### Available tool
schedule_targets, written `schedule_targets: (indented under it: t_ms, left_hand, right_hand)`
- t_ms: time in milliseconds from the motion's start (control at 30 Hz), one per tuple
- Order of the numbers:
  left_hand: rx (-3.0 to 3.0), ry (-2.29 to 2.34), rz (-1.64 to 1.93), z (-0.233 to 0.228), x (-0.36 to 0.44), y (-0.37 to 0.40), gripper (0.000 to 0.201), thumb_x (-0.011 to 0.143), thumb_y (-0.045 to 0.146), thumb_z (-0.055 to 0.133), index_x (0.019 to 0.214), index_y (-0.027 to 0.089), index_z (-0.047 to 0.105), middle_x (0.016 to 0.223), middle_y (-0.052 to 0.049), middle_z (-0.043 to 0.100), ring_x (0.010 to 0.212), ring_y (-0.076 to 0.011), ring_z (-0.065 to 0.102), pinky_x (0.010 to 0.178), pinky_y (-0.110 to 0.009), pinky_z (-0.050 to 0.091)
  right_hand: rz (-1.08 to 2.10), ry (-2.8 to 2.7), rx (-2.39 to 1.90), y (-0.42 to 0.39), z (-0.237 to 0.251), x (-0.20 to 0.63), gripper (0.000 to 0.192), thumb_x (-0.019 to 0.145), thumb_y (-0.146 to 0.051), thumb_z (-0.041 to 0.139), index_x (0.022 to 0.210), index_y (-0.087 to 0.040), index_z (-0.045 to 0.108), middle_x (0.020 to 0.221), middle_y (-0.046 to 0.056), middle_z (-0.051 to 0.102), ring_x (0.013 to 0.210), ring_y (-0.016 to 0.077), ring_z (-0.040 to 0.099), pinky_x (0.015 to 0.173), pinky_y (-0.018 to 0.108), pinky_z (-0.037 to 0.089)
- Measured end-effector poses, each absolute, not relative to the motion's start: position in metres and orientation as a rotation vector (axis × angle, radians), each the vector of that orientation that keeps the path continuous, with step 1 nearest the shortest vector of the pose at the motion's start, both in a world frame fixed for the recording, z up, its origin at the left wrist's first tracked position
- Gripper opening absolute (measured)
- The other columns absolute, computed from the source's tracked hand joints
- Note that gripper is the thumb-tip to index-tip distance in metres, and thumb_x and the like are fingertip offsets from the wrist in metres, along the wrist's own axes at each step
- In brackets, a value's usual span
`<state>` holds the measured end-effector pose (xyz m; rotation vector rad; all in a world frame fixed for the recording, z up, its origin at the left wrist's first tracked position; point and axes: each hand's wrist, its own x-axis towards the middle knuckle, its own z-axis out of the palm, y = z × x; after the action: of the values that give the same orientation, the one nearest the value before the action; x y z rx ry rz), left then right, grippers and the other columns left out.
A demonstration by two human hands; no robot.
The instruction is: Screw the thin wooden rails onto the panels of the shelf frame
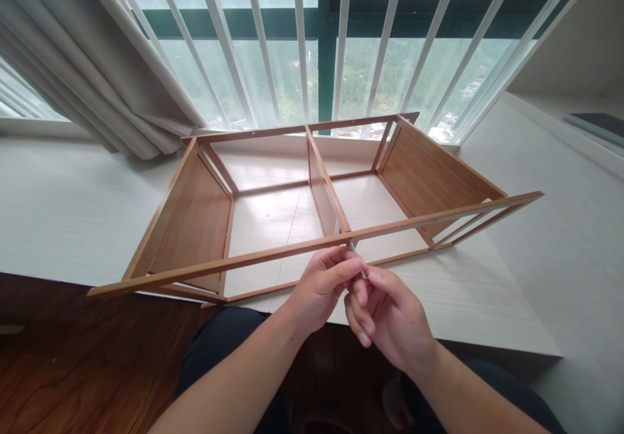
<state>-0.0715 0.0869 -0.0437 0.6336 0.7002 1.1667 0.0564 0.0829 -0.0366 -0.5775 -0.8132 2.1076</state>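
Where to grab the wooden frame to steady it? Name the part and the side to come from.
Grip the wooden frame by its near top rail, coming from the front edge, likely best left of the middle divider. The rail is thin, bare and runs straight across, nearest both hands. The left hand and right hand already pinch a small metal piece there.

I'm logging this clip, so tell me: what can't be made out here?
- Small metal part, head view: mostly hidden by the fingertips of the left hand and right hand; type unclear.
- Wooden shelf frame, its joint behind the hands: covered.
- Lap and floor: cut off by the bottom edge.
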Motion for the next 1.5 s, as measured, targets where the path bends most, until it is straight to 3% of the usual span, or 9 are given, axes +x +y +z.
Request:
schedule_targets:
  t_ms: [233, 500, 767, 967, 1233, 1500]
  left_hand:
    - [0.671, 0.690, 1.160, -0.044, -0.073, 0.088, 0.027, 0.082, 0.036, 0.078, 0.079, 0.012, 0.066, 0.057, -0.001, 0.061, 0.047, -0.0162, 0.064, 0.047, -0.024, 0.048]
    - [0.674, 0.599, 1.179, -0.049, -0.070, 0.086, 0.025, 0.083, 0.035, 0.077, 0.079, 0.014, 0.063, 0.060, 0.002, 0.057, 0.045, -0.0209, 0.065, 0.038, -0.028, 0.049]
    - [0.662, 0.672, 1.169, -0.047, -0.073, 0.088, 0.025, 0.079, 0.035, 0.081, 0.079, 0.012, 0.072, 0.061, 0.000, 0.055, 0.054, -0.0132, 0.057, 0.052, -0.026, 0.049]
    - [0.640, 0.642, 1.158, -0.043, -0.073, 0.088, 0.023, 0.080, 0.034, 0.079, 0.078, 0.013, 0.073, 0.063, -0.001, 0.055, 0.063, -0.0138, 0.057, 0.062, -0.026, 0.048]
    - [0.645, 0.590, 1.127, -0.040, -0.073, 0.088, 0.024, 0.081, 0.036, 0.077, 0.078, 0.014, 0.071, 0.063, -0.001, 0.055, 0.058, -0.0157, 0.058, 0.065, -0.034, 0.053]
    - [0.601, 0.620, 1.151, -0.043, -0.072, 0.088, 0.023, 0.079, 0.035, 0.080, 0.076, 0.013, 0.072, 0.070, -0.004, 0.060, 0.062, -0.0120, 0.051, 0.067, -0.029, 0.047]
  right_hand:
    - [1.792, -0.965, -0.732, 0.082, -0.050, 0.063, 0.044, 0.097, -0.050, 0.053, 0.072, -0.016, 0.065, 0.049, 0.000, 0.055, 0.038, 0.0133, 0.050, 0.039, 0.024, 0.041]
    - [1.505, -1.262, -0.810, 0.080, -0.057, 0.070, 0.038, 0.100, -0.047, 0.052, 0.080, -0.017, 0.064, 0.058, 0.000, 0.058, 0.052, 0.0146, 0.052, 0.055, 0.028, 0.042]
    - [1.278, -1.404, -0.883, 0.080, -0.055, 0.074, 0.031, 0.101, -0.041, 0.054, 0.083, -0.019, 0.066, 0.058, -0.002, 0.057, 0.058, 0.0157, 0.053, 0.064, 0.030, 0.043]
    - [1.073, -1.567, -0.883, 0.079, -0.054, 0.077, 0.024, 0.099, -0.036, 0.058, 0.082, -0.020, 0.064, 0.062, -0.003, 0.055, 0.059, 0.0140, 0.052, 0.062, 0.028, 0.042]
    - [0.888, -1.680, -0.917, 0.082, -0.045, 0.075, 0.025, 0.098, -0.033, 0.058, 0.077, -0.020, 0.063, 0.059, -0.003, 0.054, 0.054, 0.0127, 0.052, 0.055, 0.025, 0.042]
    - [0.726, -1.733, -0.914, 0.084, -0.038, 0.072, 0.023, 0.096, -0.029, 0.060, 0.075, -0.020, 0.064, 0.057, -0.003, 0.057, 0.049, 0.0115, 0.052, 0.052, 0.024, 0.042]
